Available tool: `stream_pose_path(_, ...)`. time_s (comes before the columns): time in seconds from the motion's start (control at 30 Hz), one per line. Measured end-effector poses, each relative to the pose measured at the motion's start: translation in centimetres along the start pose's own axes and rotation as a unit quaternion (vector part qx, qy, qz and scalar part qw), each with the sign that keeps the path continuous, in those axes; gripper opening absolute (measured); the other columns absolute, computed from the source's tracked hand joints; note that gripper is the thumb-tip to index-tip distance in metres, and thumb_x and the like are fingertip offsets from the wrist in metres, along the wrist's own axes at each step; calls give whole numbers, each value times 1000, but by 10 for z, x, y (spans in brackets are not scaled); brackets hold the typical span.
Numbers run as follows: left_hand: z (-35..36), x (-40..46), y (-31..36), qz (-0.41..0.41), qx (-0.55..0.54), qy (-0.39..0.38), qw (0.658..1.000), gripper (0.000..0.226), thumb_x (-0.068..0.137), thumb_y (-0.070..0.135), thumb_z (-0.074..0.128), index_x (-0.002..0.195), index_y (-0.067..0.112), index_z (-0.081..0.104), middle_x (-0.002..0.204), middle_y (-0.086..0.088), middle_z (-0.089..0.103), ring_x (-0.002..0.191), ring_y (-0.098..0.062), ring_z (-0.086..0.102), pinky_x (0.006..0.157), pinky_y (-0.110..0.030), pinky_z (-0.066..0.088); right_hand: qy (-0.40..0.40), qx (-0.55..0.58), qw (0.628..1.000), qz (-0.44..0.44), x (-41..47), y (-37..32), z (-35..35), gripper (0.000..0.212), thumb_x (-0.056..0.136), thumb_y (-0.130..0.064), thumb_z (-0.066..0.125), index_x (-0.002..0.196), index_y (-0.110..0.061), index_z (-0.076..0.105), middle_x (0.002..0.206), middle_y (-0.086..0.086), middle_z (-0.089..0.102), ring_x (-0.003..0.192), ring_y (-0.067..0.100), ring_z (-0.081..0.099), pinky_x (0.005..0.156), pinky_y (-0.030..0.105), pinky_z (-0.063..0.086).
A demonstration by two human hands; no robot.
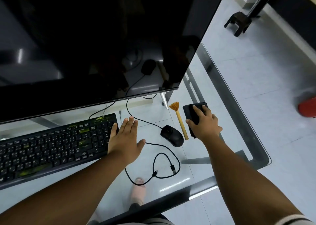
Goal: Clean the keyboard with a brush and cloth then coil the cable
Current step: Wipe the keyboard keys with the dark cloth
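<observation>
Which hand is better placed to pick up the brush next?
Probably the right hand: it grips the black cloth right beside the brush. The left hand lies open at the keyboard edge, beyond the mouse.

A glass-topped desk (227,94) on a metal frame carries a large dark monitor (95,41), and through and beyond the glass lies a pale tiled floor (253,67) with a black furniture foot (238,23) and a red object (307,107).
</observation>
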State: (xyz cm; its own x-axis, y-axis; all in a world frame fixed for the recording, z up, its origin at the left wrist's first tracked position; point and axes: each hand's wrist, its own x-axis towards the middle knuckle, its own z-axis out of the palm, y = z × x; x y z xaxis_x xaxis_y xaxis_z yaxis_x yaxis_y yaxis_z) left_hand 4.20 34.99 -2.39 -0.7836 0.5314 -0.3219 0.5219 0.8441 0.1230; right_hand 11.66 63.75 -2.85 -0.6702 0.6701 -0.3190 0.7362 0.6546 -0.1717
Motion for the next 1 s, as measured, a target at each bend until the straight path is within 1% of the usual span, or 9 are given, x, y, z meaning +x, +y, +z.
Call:
stream_pose_path(0.13,0,1,-3,1,-2,8,1000,76,97,59,23,154,18,-5,162,0,-13,149,-16,-12,119,-44,-10,65,36,997,-21,2,-1,5,48,94,-39,54,140,-41,44,148,-4,39,121,33,42,97,57,45)
stream_pose_path(0.27,-2,-4,-8,7,-14,30,999,76,97,58,25,155,18,-4,162,1,-12,149,-15,-11,118,-43,-9,115,109,987,-37,2,-7,4,43,93,-18,53,136,-24,55,137,3,48,116,31,48,98,51,48)
stream_pose_path(0.4,-6,-13,-23,9,-32,68,997,75,96,57,28,155,20,1,163,2,-7,149,-14,-7,119,-41,-6,187,167,964,-86,-13,-30,-3,42,88,-11,57,129,-14,61,127,7,52,111,31,53,94,43,51)
stream_pose_path(0.5,-10,-24,-45,-5,-59,95,994,74,95,56,33,155,20,7,163,4,-1,150,-13,-3,119,-40,-4,212,200,946,-141,-36,-61,-4,41,85,-8,60,126,-11,64,122,8,54,110,26,55,93,37,50)
stream_pose_path(0.6,-13,-40,-74,-25,-72,110,991,74,94,56,37,154,21,14,163,4,7,150,-14,3,120,-40,-2,188,223,940,-176,-64,-95,1,41,85,-8,61,126,-13,64,123,4,52,108,21,56,94,28,46)
stream_pose_path(0.7,-13,-60,-111,-40,-73,112,990,73,94,56,36,154,21,14,163,4,8,150,-13,3,120,-41,-1,181,231,934,-202,-94,-134,9,39,84,-8,63,122,-13,66,122,1,54,108,16,55,96,31,48)
stream_pose_path(0.77,-12,-76,-139,-50,-78,116,989,73,94,56,36,154,21,14,163,4,9,149,-13,3,120,-40,-1,176,228,930,-229,-117,-161,19,38,83,-10,64,121,-13,67,125,1,56,111,16,55,99,30,46)
stream_pose_path(0.87,-11,-98,-180,-66,-84,122,987,74,94,57,37,154,19,16,162,3,12,149,-14,5,120,-41,1,137,215,928,-273,-158,-205,41,35,82,-16,67,117,-16,68,129,0,56,114,22,59,99,34,48)
stream_pose_path(1.0,-8,-131,-243,-99,-100,129,982,76,93,57,37,155,19,14,162,3,11,149,-14,5,121,-41,0,74,198,925,-315,-213,-272,80,34,84,-20,66,117,-16,68,136,-1,55,120,19,56,101,33,47)
